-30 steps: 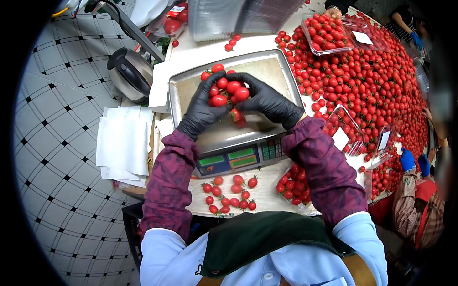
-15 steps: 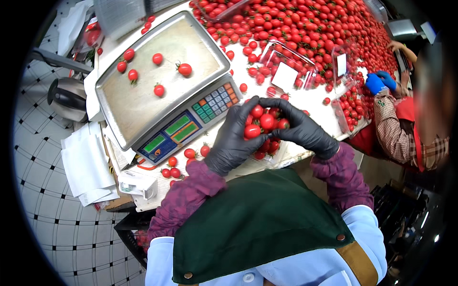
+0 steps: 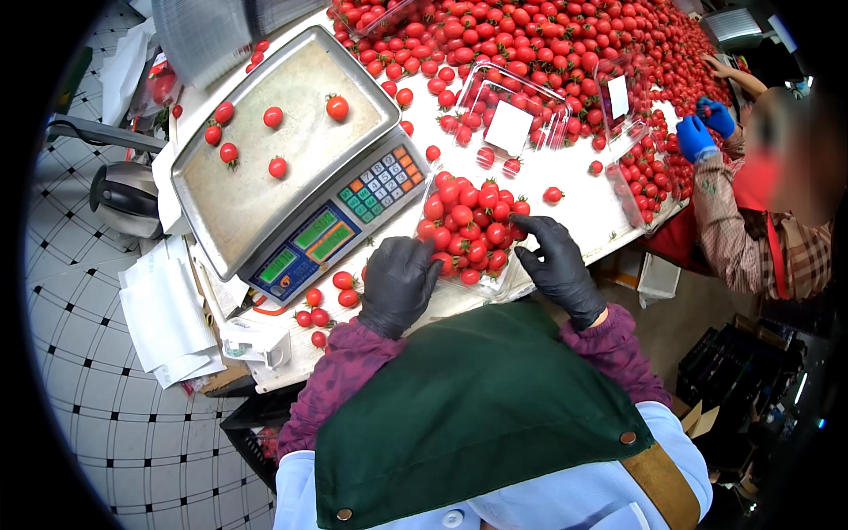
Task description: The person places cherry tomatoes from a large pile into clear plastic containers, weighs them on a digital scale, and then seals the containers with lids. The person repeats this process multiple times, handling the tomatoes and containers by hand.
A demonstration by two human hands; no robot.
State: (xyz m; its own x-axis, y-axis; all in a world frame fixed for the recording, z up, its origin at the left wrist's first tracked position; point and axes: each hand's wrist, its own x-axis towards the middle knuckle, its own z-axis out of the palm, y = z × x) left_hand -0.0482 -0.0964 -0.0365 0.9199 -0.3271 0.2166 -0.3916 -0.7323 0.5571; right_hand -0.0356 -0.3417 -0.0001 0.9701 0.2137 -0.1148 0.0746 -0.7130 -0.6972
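A heap of red cherry tomatoes fills a clear plastic punnet on the table in front of me. My left hand, in a black glove, is at the punnet's left side, its fingertips by the tomatoes and slightly blurred. On the right side, my right hand, also gloved in black, has its thumb and fingers apart, with fingertips close to the outermost tomatoes. Neither hand appears to hold a tomato. Several loose tomatoes lie on the metal pan of a weighing scale to the left.
Beyond the punnet spreads a large pile of tomatoes, with a clear lidded box at its edge. Loose tomatoes lie below the scale. Stacked clear containers stand far left. A co-worker's blue-gloved hand is at the right.
My hands were cupped together around the tomatoes; they have since parted to either side, exposing the heap in the punnet. The view has shifted slightly.
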